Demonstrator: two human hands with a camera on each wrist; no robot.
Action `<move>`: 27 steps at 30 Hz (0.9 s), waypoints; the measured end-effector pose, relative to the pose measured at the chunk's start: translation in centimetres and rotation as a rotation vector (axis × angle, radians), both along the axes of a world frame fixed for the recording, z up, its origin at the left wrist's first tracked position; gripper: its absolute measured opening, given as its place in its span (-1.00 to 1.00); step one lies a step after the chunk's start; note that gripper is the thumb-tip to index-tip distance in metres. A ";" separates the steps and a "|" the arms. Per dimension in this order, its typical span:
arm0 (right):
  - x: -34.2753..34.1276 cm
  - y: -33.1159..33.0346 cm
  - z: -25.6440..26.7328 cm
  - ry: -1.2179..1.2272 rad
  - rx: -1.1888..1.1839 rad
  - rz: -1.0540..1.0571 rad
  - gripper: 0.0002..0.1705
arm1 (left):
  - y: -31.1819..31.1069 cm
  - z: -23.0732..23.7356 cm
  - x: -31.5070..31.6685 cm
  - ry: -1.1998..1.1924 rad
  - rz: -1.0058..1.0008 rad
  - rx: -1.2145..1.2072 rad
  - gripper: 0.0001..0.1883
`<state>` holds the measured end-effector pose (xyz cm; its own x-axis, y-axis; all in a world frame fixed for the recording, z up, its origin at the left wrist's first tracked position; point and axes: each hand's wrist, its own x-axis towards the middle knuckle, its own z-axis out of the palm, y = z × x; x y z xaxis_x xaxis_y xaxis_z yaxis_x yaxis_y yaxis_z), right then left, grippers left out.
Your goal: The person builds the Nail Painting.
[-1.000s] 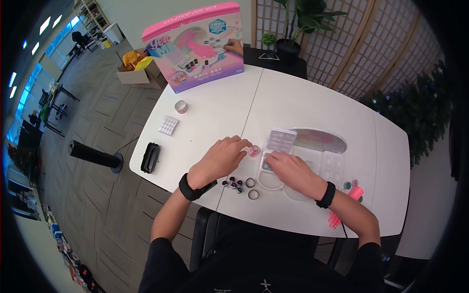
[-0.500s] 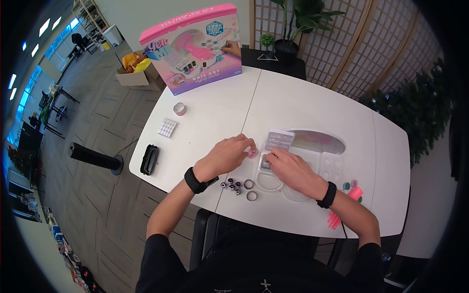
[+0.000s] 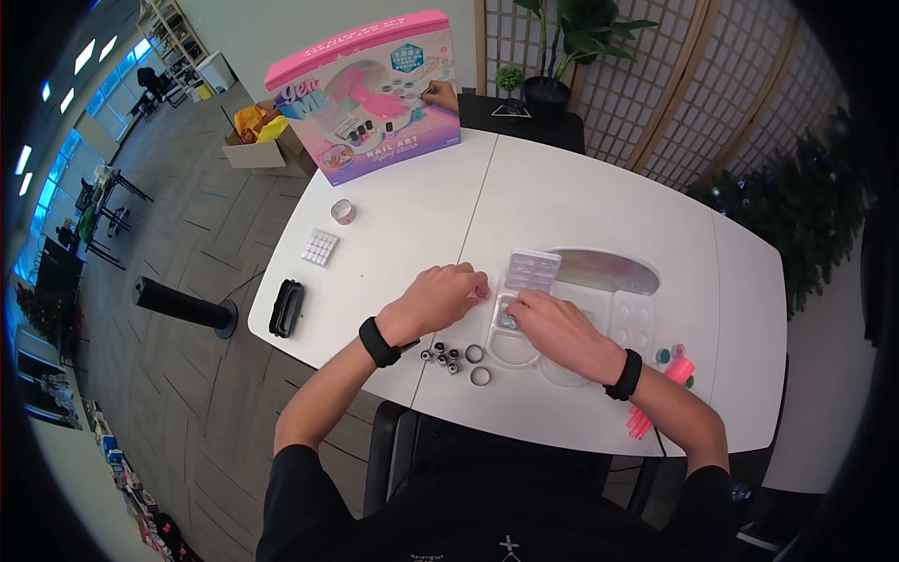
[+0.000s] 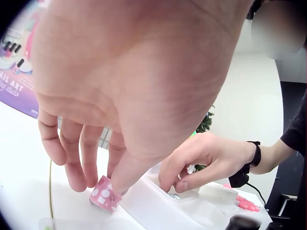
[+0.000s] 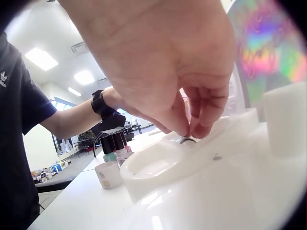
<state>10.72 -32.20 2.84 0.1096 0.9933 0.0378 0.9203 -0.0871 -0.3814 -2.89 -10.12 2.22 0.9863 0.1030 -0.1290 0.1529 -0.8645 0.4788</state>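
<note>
My left hand (image 3: 433, 298) pinches a roll of pink tape with white dots (image 4: 102, 196) between thumb and fingertips, low over the tabletop. Just right of it is a white nail-art station (image 3: 513, 356) with a raised compartment lid (image 3: 532, 270) and a shiny mirror (image 3: 609, 270). Over the lidded compartment, my right hand (image 3: 564, 330) bends down with thumb and fingertips close together. They meet at a small round silvery-rimmed thing (image 5: 188, 140), mostly hidden by the fingers.
Several nail polish bottles (image 3: 440, 354) and two tape rolls (image 3: 475, 354) lie near the front. Under the right forearm is a pink plastic hand (image 3: 640, 423), beside small jars (image 3: 663, 356). Leftward are a black case (image 3: 287, 309), white blocks (image 3: 319, 247) and the product box (image 3: 375, 103).
My left hand's fingers have closed down over the pink roll, hiding most of it from the head view. The right hand stays at the compartment, nearly still.
</note>
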 end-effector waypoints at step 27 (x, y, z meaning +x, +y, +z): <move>-1.3 -2.0 4.9 0.203 0.254 -0.040 -0.75 | -2.3 6.3 -4.1 -0.229 -0.039 -0.342 -0.89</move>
